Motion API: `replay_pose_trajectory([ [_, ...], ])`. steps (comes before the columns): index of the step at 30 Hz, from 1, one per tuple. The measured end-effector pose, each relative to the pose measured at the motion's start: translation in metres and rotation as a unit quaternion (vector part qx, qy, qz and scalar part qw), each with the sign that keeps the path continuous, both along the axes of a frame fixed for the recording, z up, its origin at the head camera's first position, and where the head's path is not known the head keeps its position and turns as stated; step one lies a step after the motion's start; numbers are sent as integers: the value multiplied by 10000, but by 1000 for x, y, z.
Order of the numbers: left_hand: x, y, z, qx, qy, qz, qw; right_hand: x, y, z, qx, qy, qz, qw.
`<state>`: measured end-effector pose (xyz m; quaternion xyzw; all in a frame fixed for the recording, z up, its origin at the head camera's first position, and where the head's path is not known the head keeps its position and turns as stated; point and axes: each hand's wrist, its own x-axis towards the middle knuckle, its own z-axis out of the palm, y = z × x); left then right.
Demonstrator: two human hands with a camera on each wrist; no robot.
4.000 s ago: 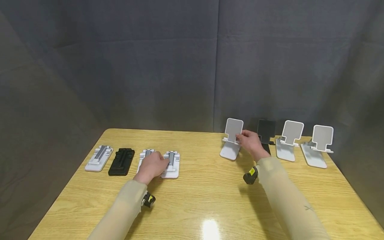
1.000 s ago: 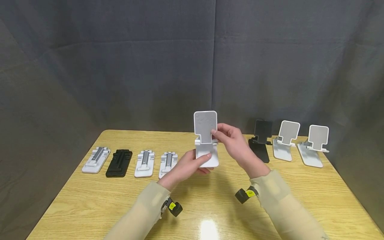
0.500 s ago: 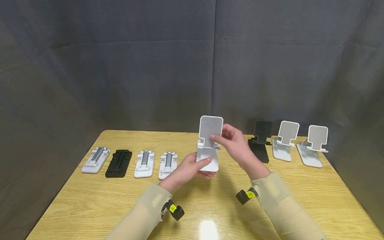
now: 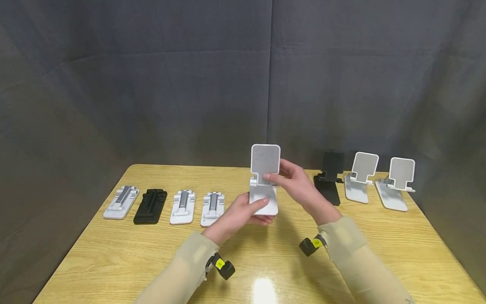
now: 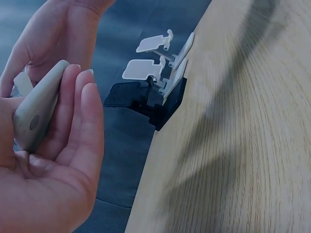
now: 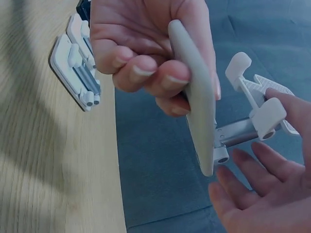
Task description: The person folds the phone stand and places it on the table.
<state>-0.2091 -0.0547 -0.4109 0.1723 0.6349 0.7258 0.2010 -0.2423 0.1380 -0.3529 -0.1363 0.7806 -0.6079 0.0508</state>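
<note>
A white phone stand (image 4: 265, 157) with a grey pad is unfolded and held up over the middle of the table. My left hand (image 4: 236, 214) grips its base, thumb on top and fingers beneath. My right hand (image 4: 300, 185) pinches the upper plate at its narrow part, thumb on the grey pad and fingers behind. In the right wrist view the stand's base (image 6: 197, 107) is edge-on in the left hand, and the metal arm (image 6: 238, 132) extends from it. The left wrist view shows the base (image 5: 41, 109) lying across the left palm.
To the left, folded stands lie in a row: a white one (image 4: 122, 202), a black one (image 4: 150, 206) and two more white ones (image 4: 183, 207). Unfolded at the right back stand a black one (image 4: 333, 166) and two white ones (image 4: 365, 166). Dark cloth (image 4: 212, 93) hangs behind the wooden table (image 4: 152, 261).
Four seconds ago the stand stood on the table at right and my left hand was over the folded ones. Both hands brought it up to the middle. Lately it has shifted only slightly.
</note>
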Motion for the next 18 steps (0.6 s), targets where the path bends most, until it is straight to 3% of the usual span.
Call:
replay_pose_trajectory([
  [8, 1, 1, 2, 30, 41, -33, 10000, -1, -1, -2, 122, -2, 221, 9997],
  [18, 5, 2, 3, 127, 6, -20, 9999, -3, 0, -6, 93, 175, 203, 9996],
])
